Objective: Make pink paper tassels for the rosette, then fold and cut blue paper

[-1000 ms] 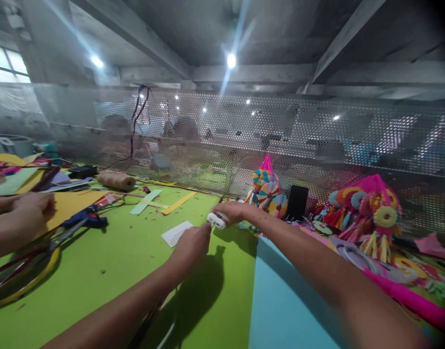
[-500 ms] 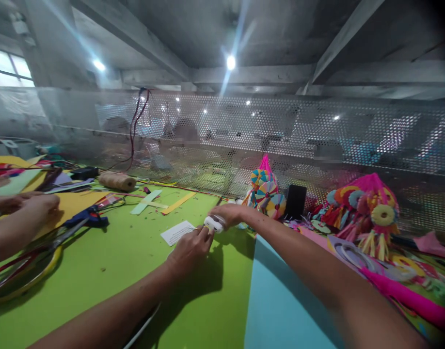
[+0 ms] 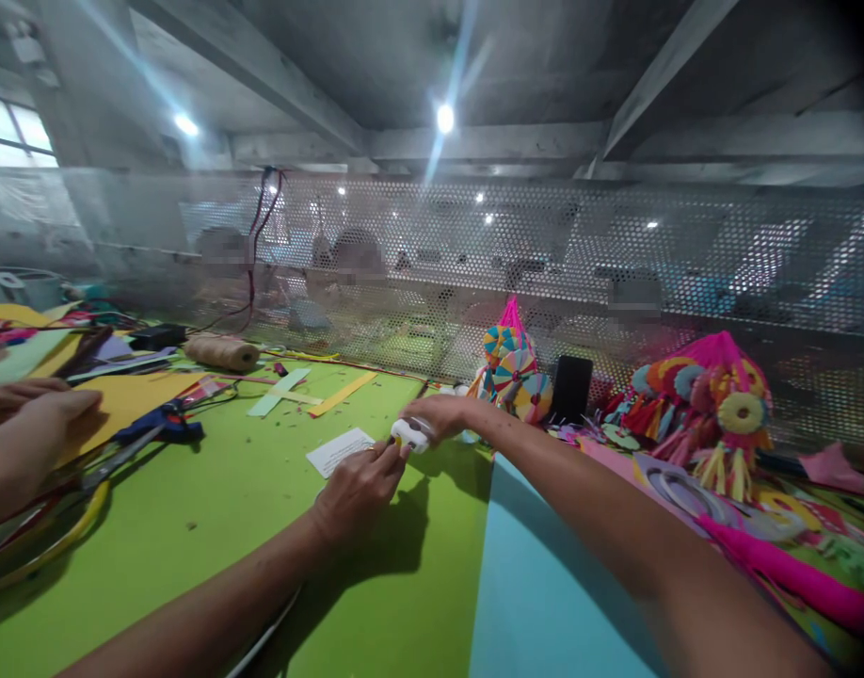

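A small, white, rounded object with dark marks [image 3: 409,435] is held between my two hands above the green work surface [image 3: 255,518]; its exact kind is unclear. My right hand [image 3: 436,416] is closed round its far side, fingers bent downward. From the near left, my left hand [image 3: 361,485] pinches at its edge, thumb and fingers together. Just left of my hands lies a white card with printed text [image 3: 339,452]. My right forearm passes over a light blue sheet [image 3: 545,584].
At the left, another person's hands [image 3: 43,424] work beside large scissors [image 3: 118,461] and orange-yellow paper [image 3: 146,391]. A twine spool [image 3: 222,352] and paper strips [image 3: 280,391] lie behind. Colourful tasselled ornaments [image 3: 513,372] and a black phone [image 3: 571,389] stand near the perforated metal screen [image 3: 432,245].
The view has shifted slightly, moving everything a little left in the picture. My hands keep nearly the same grip on the white object. The other person's hand has changed position slightly.
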Demonstrator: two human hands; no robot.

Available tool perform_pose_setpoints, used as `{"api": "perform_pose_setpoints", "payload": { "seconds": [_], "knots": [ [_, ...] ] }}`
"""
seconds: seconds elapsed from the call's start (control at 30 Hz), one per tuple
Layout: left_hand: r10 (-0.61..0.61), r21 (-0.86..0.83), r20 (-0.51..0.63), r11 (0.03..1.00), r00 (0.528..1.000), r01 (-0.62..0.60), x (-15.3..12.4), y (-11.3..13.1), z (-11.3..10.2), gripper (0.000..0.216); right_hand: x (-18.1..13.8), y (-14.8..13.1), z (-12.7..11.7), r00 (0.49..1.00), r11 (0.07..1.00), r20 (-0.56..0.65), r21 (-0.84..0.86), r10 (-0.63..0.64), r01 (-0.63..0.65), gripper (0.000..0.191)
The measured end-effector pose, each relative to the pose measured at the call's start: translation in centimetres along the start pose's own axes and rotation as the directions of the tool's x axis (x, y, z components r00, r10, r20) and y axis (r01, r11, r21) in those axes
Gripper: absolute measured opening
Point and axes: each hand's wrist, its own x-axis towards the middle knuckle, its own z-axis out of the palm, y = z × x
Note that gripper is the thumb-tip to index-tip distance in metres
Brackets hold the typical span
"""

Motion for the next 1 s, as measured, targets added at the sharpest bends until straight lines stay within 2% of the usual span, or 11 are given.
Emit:
{"api": "perform_pose_setpoints", "payload": {
  "seconds": [0.17, 0.4, 0.57, 0.77, 1.0],
  "knots": [
    [-0.013, -0.038, -0.017, 0.999, 1.000, 0.012, 0.48, -0.05, -0.28, 0.029, 0.03, -0.08, -0.08, 0.999, 0.999, 0.026, 0.034, -0.020, 0.019, 0.058],
    [0.019, 0.041, -0.020, 0.999, 1.000, -0.018, 0.18, 0.06, -0.57, 0.031, -0.12, 0.24, -0.27, 0.999, 0.995, 0.033, 0.099, -0.038, 0.034, 0.060],
    [0.001, -0.036, -0.003, 0.999, 1.000, -0.001, -0.01, 0.15, -0.43, 0.032, -0.24, 0.28, -0.44, 0.998, 0.992, 0.023, 0.115, -0.052, 0.049, 0.060],
    [-0.020, -0.022, 0.017, 1.000, 1.000, 0.020, 0.16, 0.08, -0.02, 0.029, 0.05, 0.33, -0.35, 0.999, 0.993, 0.025, 0.108, -0.045, 0.042, 0.061],
    [0.001, 0.027, 0.164, 1.000, 0.987, -0.006, 0.62, 0.43, 0.06, 0.028, 0.05, 0.26, 0.11, 1.000, 0.997, 0.021, 0.069, -0.022, 0.021, 0.061]
  ]
}}
